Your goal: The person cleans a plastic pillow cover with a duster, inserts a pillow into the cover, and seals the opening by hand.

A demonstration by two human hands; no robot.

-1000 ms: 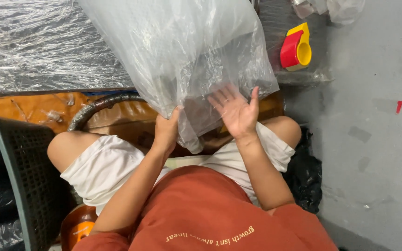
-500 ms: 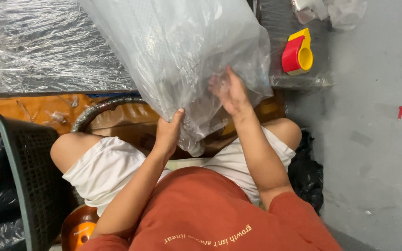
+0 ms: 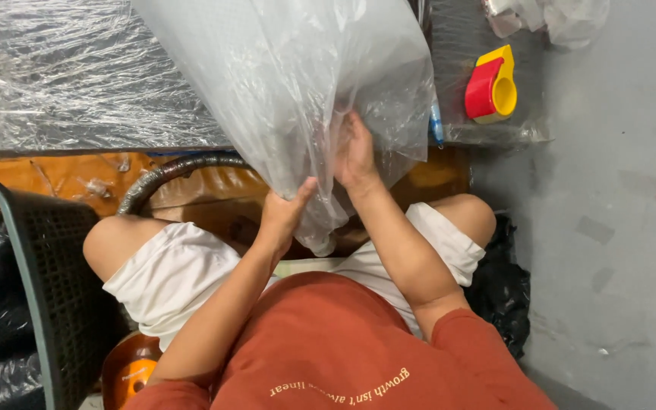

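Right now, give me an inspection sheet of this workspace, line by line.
Surface: table covered in clear plastic film.
Job's things: large clear plastic bag held up over the lap, something dark inside, not clear what.
Clutter: red and yellow tape dispenser on the table; crumpled plastic at top right.
Grippers: left hand pinches the bag's lower edge; right hand presses on the bag.
Cables: ribbed grey hose under the table.
Surroundings: grey floor, dark mesh crate, black bag beside the knee.
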